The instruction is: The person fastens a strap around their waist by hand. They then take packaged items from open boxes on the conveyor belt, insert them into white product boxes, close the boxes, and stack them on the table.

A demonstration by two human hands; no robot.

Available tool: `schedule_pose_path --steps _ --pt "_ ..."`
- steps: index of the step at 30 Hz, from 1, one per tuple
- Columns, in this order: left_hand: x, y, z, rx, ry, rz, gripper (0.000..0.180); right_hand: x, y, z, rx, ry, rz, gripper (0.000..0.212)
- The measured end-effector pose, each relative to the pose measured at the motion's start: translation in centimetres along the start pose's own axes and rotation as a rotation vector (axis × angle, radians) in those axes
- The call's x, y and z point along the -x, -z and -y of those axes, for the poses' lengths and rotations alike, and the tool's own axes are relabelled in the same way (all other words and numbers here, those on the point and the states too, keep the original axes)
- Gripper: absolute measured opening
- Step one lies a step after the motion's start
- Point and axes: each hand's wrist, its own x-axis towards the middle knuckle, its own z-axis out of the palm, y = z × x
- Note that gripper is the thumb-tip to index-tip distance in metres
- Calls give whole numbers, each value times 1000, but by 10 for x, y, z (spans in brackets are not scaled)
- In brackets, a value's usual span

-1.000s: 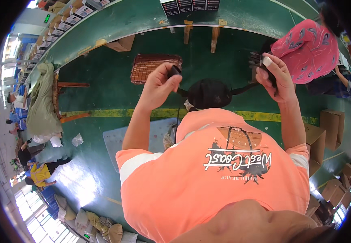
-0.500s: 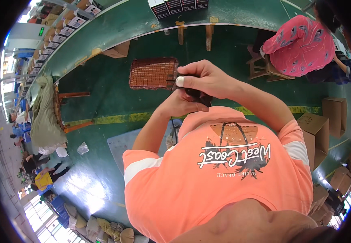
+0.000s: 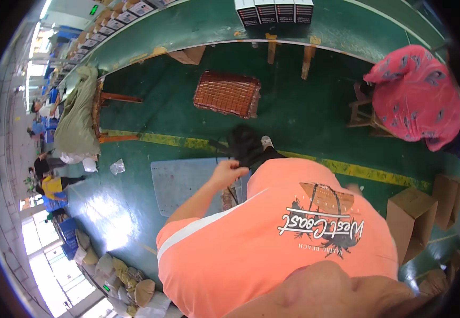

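Observation:
My left hand (image 3: 228, 174) is low in front of me with its fingers curled closed at the lower edge of a dark, soft-looking black bundle (image 3: 245, 144). A strap-like piece sticks out to the bundle's left; its exact kind is blurred. Only a small part of my right hand (image 3: 353, 188) shows at the right side of my orange shirt, and its fingers are hidden. Beyond the bundle stands a stool with a brown tiled seat mat (image 3: 227, 94), touched by neither hand.
Ahead runs a long green workbench (image 3: 198, 34) carrying black-and-white boxes (image 3: 275, 11). A person in a pink patterned garment (image 3: 418, 100) sits at the right. Cardboard boxes (image 3: 411, 212) stand behind them. To the left are a cloth-draped chair (image 3: 79, 119) and a blue-grey board (image 3: 179, 183).
My hands have parted: the right went from near the stool to my right side, the left drew down. The black bundle now shows more fully. The view has shifted left.

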Motion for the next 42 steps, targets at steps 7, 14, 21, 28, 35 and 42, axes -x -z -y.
schedule_pose_path --steps 7,14,21,28,35,42 --pt "-14 -65 84 -437 -73 -139 27 -61 -11 -42 -330 -10 -111 28" --pt "4 12 89 -405 -95 -84 29 -80 -8 -68 -648 -114 -178 22" --pt "-12 110 86 -266 -91 -65 31 -148 33 -61 -883 -130 -210 18" --pt "-35 48 101 129 175 -150 33 -240 102 -30 -980 -5 113 16" --pt "22 -2 70 1050 618 -247 24 -288 123 -4 -1056 -2 522 17" --pt "102 -3 21 1139 720 82 24 -318 160 -23 -1201 -88 667 21"
